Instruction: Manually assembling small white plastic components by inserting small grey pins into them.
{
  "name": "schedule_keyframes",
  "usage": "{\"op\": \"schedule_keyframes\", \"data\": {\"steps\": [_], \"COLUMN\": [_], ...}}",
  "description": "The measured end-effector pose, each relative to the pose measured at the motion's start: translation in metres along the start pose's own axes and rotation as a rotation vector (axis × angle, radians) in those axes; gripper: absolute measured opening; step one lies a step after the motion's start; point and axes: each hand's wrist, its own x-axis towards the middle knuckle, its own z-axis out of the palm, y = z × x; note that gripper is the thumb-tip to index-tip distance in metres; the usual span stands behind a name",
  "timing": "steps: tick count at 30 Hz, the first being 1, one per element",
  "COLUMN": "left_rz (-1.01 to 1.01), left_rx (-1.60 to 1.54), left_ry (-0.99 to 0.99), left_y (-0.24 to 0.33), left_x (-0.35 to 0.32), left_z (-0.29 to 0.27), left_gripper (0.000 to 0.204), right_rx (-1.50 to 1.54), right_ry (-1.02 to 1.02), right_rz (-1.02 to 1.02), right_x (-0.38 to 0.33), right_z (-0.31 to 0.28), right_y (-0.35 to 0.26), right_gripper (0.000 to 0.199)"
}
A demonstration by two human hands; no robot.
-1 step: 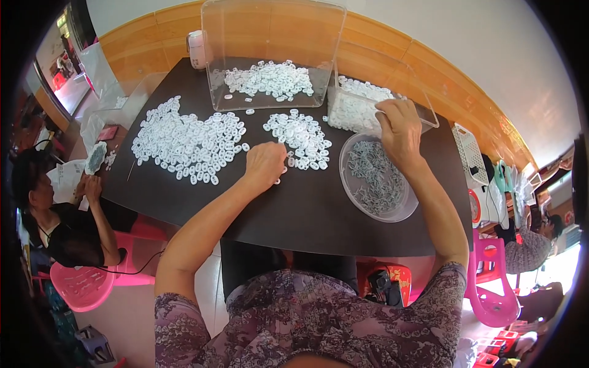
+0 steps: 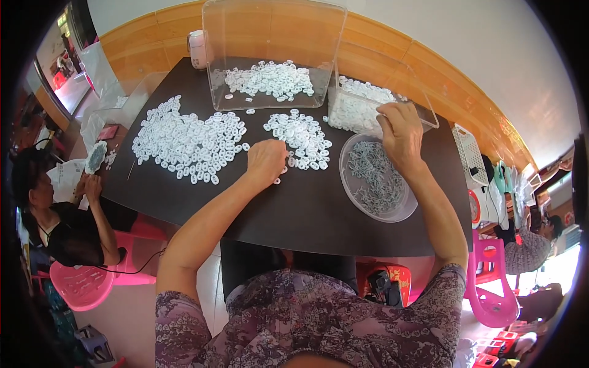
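My left hand [image 2: 266, 163] is curled closed at the left edge of a small pile of white oval plastic pieces [image 2: 305, 136]. Its fingertips are turned away, so what they hold is hidden. My right hand [image 2: 403, 136] has its fingers pinched together by the front wall of a clear box [image 2: 431, 118] that contains more white pieces. Anything between those fingers is too small to make out. Just below the right hand stands a round translucent bowl [image 2: 391, 215] of small grey screw-like parts [image 2: 375, 178].
To the left spreads a large heap of white oval pieces [image 2: 190, 144]. A clear bin [image 2: 211, 98] lies tipped at the back of the dark table [image 2: 288, 224], near a white bottle [image 2: 197, 50]. A seated person [image 2: 67, 221] works at the left; pink chairs [image 2: 491, 288] flank the table.
Both hands have shifted only very slightly, the left one a touch upward. The piles, boxes and bowl look the same.
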Motion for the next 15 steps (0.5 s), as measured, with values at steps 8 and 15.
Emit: {"op": "schedule_keyframes", "data": {"steps": [8, 15], "left_rz": [-0.045, 0.019], "left_rx": [0.143, -0.100], "left_ry": [-0.240, -0.074], "left_y": [0.020, -0.005], "left_x": [0.032, 0.020], "left_z": [0.006, 0.002], "left_gripper": [0.011, 0.009], "right_rx": [0.041, 0.122], "right_ry": [-0.054, -0.172], "right_rz": [0.054, 0.153], "right_x": [-0.025, -0.069], "right_z": [-0.027, -0.029], "right_y": [-0.021, -0.026], "right_gripper": [0.016, 0.011]}}
